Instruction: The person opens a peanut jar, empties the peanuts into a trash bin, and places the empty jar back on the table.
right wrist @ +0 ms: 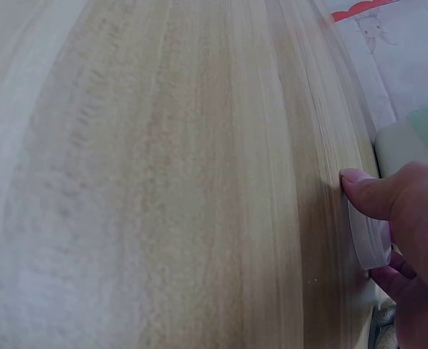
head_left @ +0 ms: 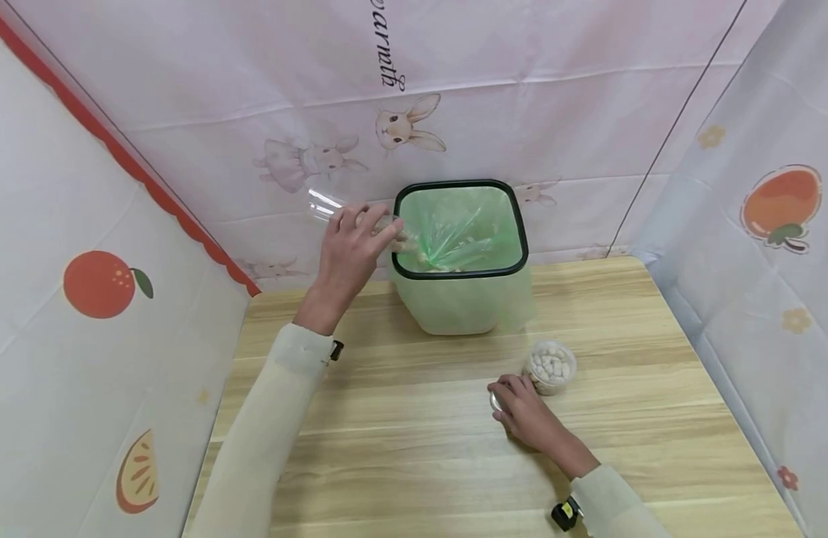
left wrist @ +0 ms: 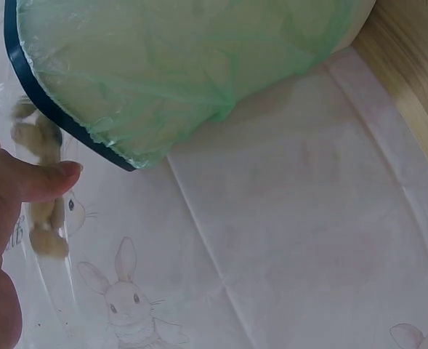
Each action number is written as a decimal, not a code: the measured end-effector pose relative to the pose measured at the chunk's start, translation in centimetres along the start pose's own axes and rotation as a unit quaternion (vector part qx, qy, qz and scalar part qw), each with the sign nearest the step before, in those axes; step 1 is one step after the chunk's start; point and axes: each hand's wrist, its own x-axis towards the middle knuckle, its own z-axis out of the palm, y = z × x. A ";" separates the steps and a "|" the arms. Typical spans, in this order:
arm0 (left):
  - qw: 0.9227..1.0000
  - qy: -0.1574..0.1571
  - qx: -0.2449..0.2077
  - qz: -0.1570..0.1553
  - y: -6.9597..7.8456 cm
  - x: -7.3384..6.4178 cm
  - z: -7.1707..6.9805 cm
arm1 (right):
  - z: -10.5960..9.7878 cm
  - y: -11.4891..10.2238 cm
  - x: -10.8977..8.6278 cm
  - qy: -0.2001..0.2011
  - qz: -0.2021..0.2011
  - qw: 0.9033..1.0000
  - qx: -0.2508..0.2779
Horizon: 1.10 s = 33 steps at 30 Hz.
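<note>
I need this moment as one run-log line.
left hand: holds tilted clear container at bin | right hand: holds lid beside jar of pale pieces

Glossy clear plastic container [head_left: 323, 203], filmy green plastic liner [left wrist: 184, 80], smooth wood-grain tabletop [head_left: 387, 448], creased cloth-like backdrop [head_left: 252, 90]

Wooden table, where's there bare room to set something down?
The table is bare in front of the bin, between the left sleeve and right hand, and from the jar to the right edge. The right hand, lid and jar crowd together.
</note>
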 end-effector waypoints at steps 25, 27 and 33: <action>1.000 -0.019 0.012 0.006 0.1 0.1 -0.2 | -0.1 -0.1 0.1 -0.005 0.003 1.000 -0.002; 1.000 -0.017 0.017 0.009 0.1 0.1 -0.3 | -0.1 -0.1 0.1 -0.006 0.004 1.000 -0.001; 1.000 -0.008 0.017 0.006 0.2 0.1 -0.2 | -0.1 -0.1 0.0 -0.006 0.002 1.000 0.000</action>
